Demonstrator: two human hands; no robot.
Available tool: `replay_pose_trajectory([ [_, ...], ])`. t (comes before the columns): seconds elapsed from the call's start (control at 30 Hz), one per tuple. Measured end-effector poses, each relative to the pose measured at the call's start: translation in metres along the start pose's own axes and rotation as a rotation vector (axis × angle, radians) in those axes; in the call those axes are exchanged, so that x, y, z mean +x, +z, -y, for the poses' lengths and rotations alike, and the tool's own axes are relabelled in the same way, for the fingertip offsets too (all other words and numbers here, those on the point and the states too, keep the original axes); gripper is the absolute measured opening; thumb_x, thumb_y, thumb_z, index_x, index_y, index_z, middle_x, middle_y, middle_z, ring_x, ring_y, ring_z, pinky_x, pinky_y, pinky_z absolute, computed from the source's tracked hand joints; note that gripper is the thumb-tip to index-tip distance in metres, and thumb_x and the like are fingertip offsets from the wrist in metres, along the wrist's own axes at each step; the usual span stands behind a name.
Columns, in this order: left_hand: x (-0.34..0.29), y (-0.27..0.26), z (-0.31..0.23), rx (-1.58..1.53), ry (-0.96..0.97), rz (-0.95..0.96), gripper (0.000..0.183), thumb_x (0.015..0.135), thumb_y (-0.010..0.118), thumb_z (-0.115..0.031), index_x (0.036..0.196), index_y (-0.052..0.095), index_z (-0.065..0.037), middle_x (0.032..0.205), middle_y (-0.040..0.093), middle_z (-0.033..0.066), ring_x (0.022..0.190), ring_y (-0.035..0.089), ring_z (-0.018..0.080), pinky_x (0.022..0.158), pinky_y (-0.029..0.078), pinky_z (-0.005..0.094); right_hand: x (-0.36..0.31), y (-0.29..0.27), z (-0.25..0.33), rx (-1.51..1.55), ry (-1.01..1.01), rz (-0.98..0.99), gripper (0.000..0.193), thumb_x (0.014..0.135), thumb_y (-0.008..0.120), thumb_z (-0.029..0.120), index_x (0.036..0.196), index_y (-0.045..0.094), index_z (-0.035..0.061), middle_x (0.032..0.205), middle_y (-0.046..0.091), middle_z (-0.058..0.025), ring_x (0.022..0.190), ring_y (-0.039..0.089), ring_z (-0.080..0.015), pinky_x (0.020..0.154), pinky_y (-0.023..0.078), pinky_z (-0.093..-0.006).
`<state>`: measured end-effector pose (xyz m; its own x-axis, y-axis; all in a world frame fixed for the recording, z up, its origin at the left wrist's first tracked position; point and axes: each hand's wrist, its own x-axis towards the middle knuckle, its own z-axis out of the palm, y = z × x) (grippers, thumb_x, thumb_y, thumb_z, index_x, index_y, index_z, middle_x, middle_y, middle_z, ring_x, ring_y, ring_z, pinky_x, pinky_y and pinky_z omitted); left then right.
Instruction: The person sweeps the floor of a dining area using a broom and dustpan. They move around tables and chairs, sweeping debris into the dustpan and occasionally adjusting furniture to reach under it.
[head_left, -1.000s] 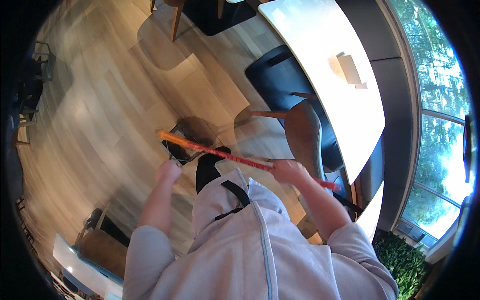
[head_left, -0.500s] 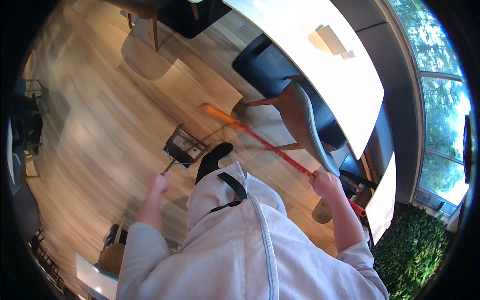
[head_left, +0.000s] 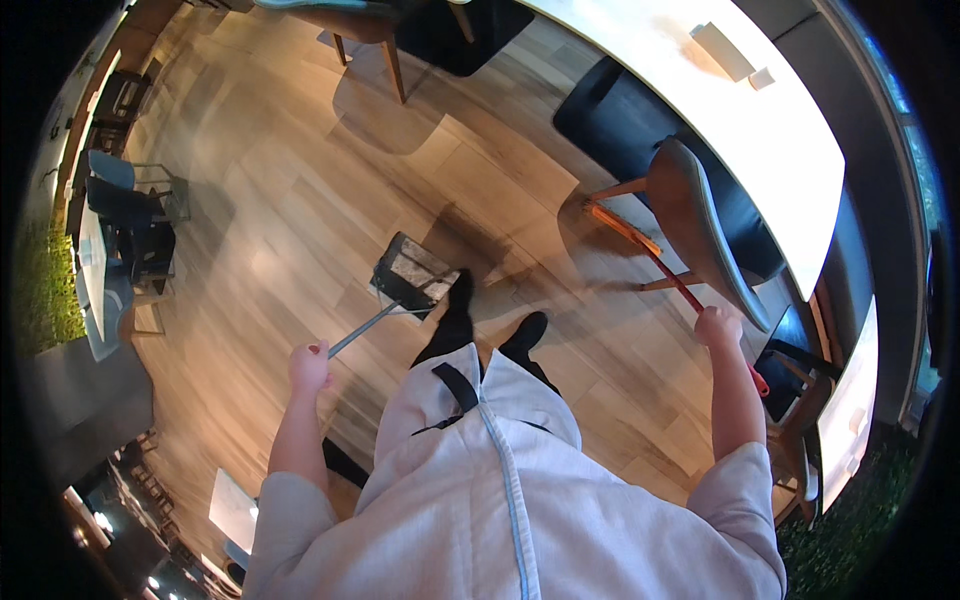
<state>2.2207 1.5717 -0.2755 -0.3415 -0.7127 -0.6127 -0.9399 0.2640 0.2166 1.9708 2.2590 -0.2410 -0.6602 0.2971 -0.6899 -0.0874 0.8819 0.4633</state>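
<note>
My left hand is closed round the grey handle of a long-handled dustpan. The dark pan sits at floor level ahead of my shoes, with pale patches in it that I cannot make out. Out to the right, my right hand grips the red stick of a broom. Its orange head is down by the legs of a wooden-backed chair, at the edge of that chair's shadow. The stick's red end shows behind my right wrist.
A long white table runs along the right, a folded card standing on it. Another chair is at the far top. Dark chairs and a table are at the left. Wooden floor lies between.
The broom head has swung right, from the floor ahead of me to the chair's legs. My view has turned left and both shoes now show. Both hands keep their grip.
</note>
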Motion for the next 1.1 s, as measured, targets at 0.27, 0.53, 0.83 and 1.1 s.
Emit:
replay_pose_trajectory([
  [0.27,0.092,0.065,-0.009,0.383,0.198,0.089,0.044,0.093,0.053,-0.041,0.082,0.069,-0.001,0.075,0.068,0.0223,0.063,0.068,0.0324,0.066,0.055,0.0427,0.046,0.086,0.055,0.128,0.160,0.124,0.035,0.095,0.048,0.023,0.122,0.066,0.0101,0.126,0.066,-0.0125,0.116,0.063,-0.0277,0.092,0.054,-0.0422],
  [0.53,0.245,0.108,0.017,0.563,0.253,0.189,0.041,0.095,0.051,-0.037,0.086,0.073,-0.004,0.089,0.071,0.0196,0.088,0.069,0.0368,0.076,0.054,0.0471,0.034,0.029,0.226,0.188,0.023,0.203,0.035,0.091,0.048,0.021,0.117,0.067,0.0080,0.120,0.066,-0.0183,0.111,0.065,-0.0323,0.090,0.054,-0.0441],
  [0.83,0.342,0.073,0.022,0.698,0.380,0.154,0.035,0.094,0.054,-0.034,0.093,0.073,-0.004,0.095,0.072,0.0181,0.092,0.069,0.0363,0.076,0.055,0.0483,-0.068,-0.057,0.434,0.013,-0.297,0.245,0.033,0.090,0.052,0.023,0.115,0.069,0.0102,0.119,0.069,-0.0128,0.107,0.067,-0.0283,0.088,0.055,-0.0413],
  [1.1,0.359,0.052,0.033,0.550,0.215,0.292,0.038,0.092,0.056,-0.040,0.105,0.072,-0.008,0.111,0.069,0.0177,0.106,0.066,0.0352,0.086,0.054,0.0464,-0.147,-0.082,0.516,0.252,-0.365,0.325,0.036,0.095,0.051,0.037,0.113,0.068,0.0119,0.115,0.068,-0.0153,0.108,0.064,-0.0334,0.090,0.052,-0.0446],
])
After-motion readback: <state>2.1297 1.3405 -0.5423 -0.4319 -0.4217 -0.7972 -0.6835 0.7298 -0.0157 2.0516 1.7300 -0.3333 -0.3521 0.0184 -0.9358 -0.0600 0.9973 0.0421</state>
